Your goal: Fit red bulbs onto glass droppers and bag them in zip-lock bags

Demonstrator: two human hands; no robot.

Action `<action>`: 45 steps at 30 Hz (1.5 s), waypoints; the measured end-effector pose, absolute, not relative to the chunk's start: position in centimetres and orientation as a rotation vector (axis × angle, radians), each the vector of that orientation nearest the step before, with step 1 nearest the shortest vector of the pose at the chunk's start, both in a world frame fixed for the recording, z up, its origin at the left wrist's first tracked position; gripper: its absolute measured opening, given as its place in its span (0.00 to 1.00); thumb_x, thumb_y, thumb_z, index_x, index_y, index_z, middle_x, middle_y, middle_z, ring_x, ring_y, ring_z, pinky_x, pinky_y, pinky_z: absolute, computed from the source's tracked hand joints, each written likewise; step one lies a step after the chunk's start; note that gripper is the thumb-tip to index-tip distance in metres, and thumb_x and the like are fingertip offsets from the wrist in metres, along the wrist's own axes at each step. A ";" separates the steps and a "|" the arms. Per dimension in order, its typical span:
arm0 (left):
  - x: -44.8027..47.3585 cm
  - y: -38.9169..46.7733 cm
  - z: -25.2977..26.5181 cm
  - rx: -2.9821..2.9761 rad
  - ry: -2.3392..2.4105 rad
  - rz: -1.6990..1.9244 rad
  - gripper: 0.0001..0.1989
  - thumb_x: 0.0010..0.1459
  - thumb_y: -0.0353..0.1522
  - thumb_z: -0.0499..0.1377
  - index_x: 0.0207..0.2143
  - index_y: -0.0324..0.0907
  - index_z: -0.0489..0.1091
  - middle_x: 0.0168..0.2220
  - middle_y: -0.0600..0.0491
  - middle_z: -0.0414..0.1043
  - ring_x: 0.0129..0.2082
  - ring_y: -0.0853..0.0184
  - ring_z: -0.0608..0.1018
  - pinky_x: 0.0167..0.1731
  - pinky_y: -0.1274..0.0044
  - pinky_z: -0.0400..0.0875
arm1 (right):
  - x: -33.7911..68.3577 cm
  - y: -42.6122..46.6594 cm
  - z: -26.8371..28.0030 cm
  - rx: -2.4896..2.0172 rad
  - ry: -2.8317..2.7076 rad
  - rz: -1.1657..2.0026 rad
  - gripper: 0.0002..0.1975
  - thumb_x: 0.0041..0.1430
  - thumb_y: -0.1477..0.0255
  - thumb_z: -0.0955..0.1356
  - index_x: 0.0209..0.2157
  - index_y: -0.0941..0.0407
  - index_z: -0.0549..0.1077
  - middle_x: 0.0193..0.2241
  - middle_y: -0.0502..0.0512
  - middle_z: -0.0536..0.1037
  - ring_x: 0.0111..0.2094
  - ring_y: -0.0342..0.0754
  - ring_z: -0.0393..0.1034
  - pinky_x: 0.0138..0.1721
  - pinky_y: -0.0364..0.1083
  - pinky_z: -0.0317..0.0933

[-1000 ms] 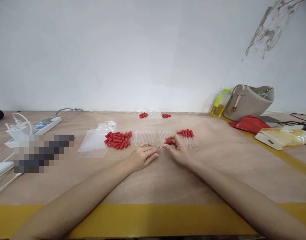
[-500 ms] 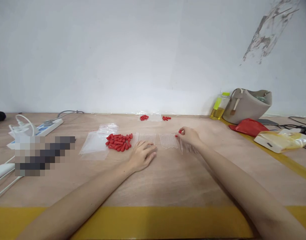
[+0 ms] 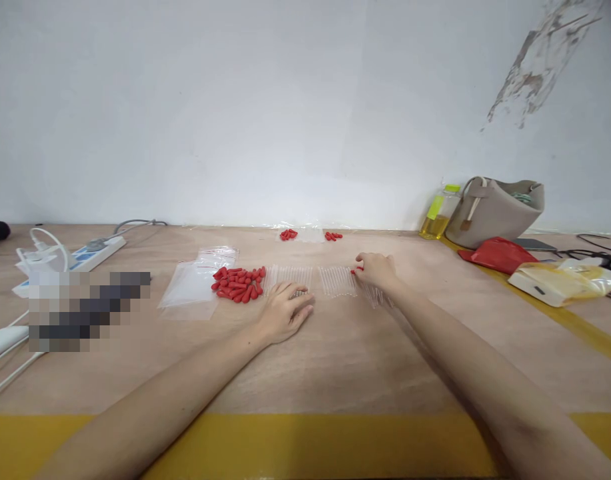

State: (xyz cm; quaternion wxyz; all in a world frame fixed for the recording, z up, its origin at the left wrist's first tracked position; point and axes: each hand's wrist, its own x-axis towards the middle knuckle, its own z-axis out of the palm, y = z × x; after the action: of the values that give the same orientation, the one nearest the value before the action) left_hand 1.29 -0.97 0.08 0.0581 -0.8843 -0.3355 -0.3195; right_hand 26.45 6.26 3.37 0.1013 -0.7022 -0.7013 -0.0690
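where pale wall [image 3: 305, 120] meets wooden table [image 3: 355, 373], yellow strip [image 3: 305, 445], red bulbs [image 3: 236, 285]

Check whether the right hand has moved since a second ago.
Yes: the right hand has moved rightward and toward the wall, judged against the red bulb pile.

Loose red bulbs [image 3: 237, 285] beside clear tubes [image 3: 291, 276]

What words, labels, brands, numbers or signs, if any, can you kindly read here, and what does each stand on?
No text is readable.
Yellow-green label on the bottle: any print is too small to read.
Red bulbs and clear tubes: no readable marks.
Pixelated patch at left: anything there is hidden.
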 end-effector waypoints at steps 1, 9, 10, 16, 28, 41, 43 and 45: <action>1.3 -1.0 0.1 -2.682 -1.016 -0.967 0.12 0.56 0.34 0.51 0.42 0.44 0.69 0.42 0.48 0.66 0.43 0.62 0.68 0.43 0.67 0.61 | 26.4 6.5 3.5 -2.050 -2.127 -0.217 0.16 0.50 0.72 0.62 0.41 0.53 0.70 0.40 0.58 0.72 0.43 0.53 0.63 0.42 0.51 0.49; 1.3 -1.0 0.1 -2.691 -1.037 -0.952 0.11 0.56 0.34 0.51 0.39 0.44 0.71 0.41 0.49 0.67 0.42 0.63 0.68 0.43 0.68 0.61 | 25.1 7.4 3.8 -2.059 -2.261 -0.233 0.11 0.48 0.75 0.63 0.33 0.56 0.74 0.39 0.62 0.70 0.44 0.55 0.60 0.42 0.53 0.48; 1.3 -1.1 0.1 -2.693 -1.036 -0.951 0.11 0.56 0.34 0.51 0.39 0.44 0.71 0.41 0.49 0.67 0.42 0.63 0.68 0.43 0.68 0.61 | 25.0 7.5 3.8 -2.068 -2.251 -0.233 0.10 0.49 0.75 0.63 0.32 0.57 0.74 0.39 0.62 0.69 0.44 0.55 0.59 0.42 0.53 0.48; 1.3 -1.2 0.2 -2.697 -1.049 -0.935 0.11 0.56 0.34 0.52 0.38 0.44 0.71 0.41 0.49 0.67 0.42 0.63 0.68 0.42 0.68 0.62 | 24.8 8.0 3.8 -2.076 -2.187 -0.170 0.08 0.45 0.77 0.65 0.29 0.58 0.74 0.37 0.61 0.70 0.43 0.54 0.60 0.43 0.53 0.48; 1.3 -1.1 0.1 -2.702 -1.029 -0.956 0.11 0.57 0.33 0.51 0.38 0.44 0.71 0.40 0.49 0.67 0.41 0.63 0.68 0.42 0.68 0.61 | 27.1 9.9 3.9 -1.999 -1.614 0.035 0.14 0.54 0.70 0.58 0.38 0.60 0.69 0.36 0.61 0.71 0.36 0.48 0.66 0.35 0.44 0.58; 1.5 -0.6 0.8 -2.427 -1.323 -0.969 0.05 0.51 0.33 0.55 0.31 0.42 0.68 0.40 0.49 0.66 0.43 0.59 0.65 0.43 0.65 0.56 | 23.4 -1.0 1.5 -1.089 -1.993 -0.028 0.08 0.56 0.71 0.60 0.37 0.58 0.64 0.32 0.57 0.70 0.34 0.48 0.64 0.38 0.46 0.57; 1.8 0.3 1.0 -2.381 -1.371 -0.927 0.06 0.51 0.34 0.55 0.31 0.42 0.68 0.41 0.48 0.65 0.43 0.58 0.65 0.43 0.64 0.56 | 23.1 -1.7 0.8 -1.038 -2.061 -0.069 0.08 0.55 0.72 0.61 0.38 0.58 0.65 0.31 0.57 0.70 0.34 0.48 0.64 0.38 0.47 0.58; 2.5 1.4 1.2 -2.342 -1.396 -0.866 0.06 0.51 0.34 0.55 0.31 0.42 0.68 0.41 0.47 0.65 0.43 0.57 0.64 0.42 0.64 0.56 | 23.0 -1.9 0.3 -1.012 -2.097 -0.083 0.08 0.55 0.73 0.61 0.37 0.58 0.67 0.31 0.57 0.70 0.34 0.48 0.63 0.37 0.47 0.58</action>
State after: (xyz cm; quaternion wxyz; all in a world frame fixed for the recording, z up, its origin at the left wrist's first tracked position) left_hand 2.50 1.38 1.25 0.1401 -0.8105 -0.4833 -0.2998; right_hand 22.99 -1.90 0.28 0.3947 -0.3991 -0.8269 -0.0328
